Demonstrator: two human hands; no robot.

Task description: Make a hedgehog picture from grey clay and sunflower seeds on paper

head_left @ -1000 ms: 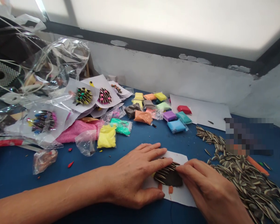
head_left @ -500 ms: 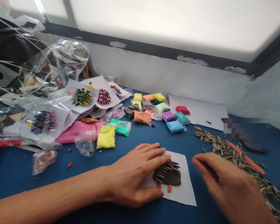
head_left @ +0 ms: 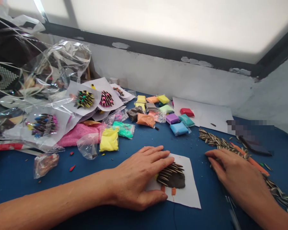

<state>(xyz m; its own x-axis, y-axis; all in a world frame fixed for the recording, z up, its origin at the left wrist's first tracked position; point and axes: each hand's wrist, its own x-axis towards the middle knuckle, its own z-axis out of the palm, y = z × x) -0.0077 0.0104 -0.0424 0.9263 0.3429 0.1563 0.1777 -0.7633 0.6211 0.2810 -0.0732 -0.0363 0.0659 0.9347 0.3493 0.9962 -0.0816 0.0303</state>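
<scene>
bagged yellow clay (head_left: 109, 139) near left hand (head_left: 140, 180)

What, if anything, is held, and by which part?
The left hand lies spread over the white paper, not gripping it; whether the right hand holds anything cannot be told.

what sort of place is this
Probably a craft table, at home or in a small workroom: there are bagged blocks of coloured clay, a heap of striped sunflower seeds, and a paper sheet bearing a dark, seed-studded clay shape.
</scene>
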